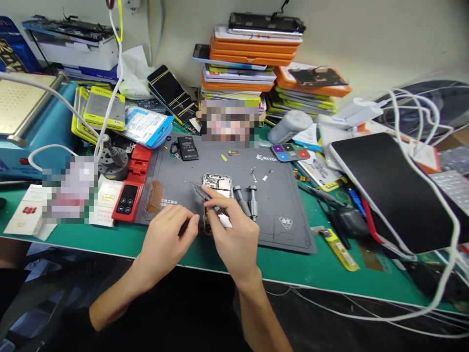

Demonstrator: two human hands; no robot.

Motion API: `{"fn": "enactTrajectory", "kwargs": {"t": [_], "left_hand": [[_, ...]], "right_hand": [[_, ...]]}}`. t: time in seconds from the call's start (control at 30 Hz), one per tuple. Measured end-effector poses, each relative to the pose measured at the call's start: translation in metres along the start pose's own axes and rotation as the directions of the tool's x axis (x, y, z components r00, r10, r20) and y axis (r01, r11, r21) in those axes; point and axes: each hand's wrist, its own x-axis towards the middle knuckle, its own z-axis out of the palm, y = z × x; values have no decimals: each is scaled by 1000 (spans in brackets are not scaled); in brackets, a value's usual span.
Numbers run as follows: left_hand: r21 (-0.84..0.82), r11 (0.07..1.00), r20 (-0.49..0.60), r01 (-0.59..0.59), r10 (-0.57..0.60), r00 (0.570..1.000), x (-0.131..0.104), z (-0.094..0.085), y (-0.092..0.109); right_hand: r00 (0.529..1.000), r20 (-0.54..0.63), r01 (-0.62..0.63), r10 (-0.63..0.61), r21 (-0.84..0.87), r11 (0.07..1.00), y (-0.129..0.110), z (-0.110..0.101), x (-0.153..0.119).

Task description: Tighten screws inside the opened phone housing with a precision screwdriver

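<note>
An opened phone [219, 182] lies upright on the dark grey work mat [282, 200], its inner parts showing. My right hand [234, 230] is over its lower right part and grips a pair of grey tweezers [201, 191], whose tips point up and left over the mat beside the phone. My left hand [166, 237] rests near the mat's front edge, left of the phone, with curled fingers and the thumb a little apart from them; nothing shows between them. Two grey screwdrivers [252, 203] lie just right of the phone. A black battery [188, 148] lies behind it.
At the left are a red device [126, 200] and a blue machine [44, 137]. Stacked orange boxes [252, 49] stand at the back. A large black tablet [395, 186] and white cables [454, 234] take up the right side. Small screws and flex parts are scattered on the mat.
</note>
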Motion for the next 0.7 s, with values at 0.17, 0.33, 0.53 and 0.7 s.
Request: {"fn": "enactTrajectory", "kwargs": {"t": [0.17, 0.33, 0.53, 0.7], "left_hand": [[-38, 999, 6, 14, -14, 1000, 0, 1, -1], [32, 998, 113, -52, 48, 992, 1, 1, -5], [-18, 996, 185, -88, 90, 979, 1, -1, -7], [-118, 988, 158, -97, 115, 981, 2, -3, -1]], "right_hand": [[970, -144, -144, 198, 317, 937, -2, -5, -7], [900, -245, -146, 361, 611, 778, 0, -13, -14], [858, -23, -330, 513, 740, 586, 8, -19, -16], [896, -12, -309, 443, 700, 643, 8, -19, -15]]}}
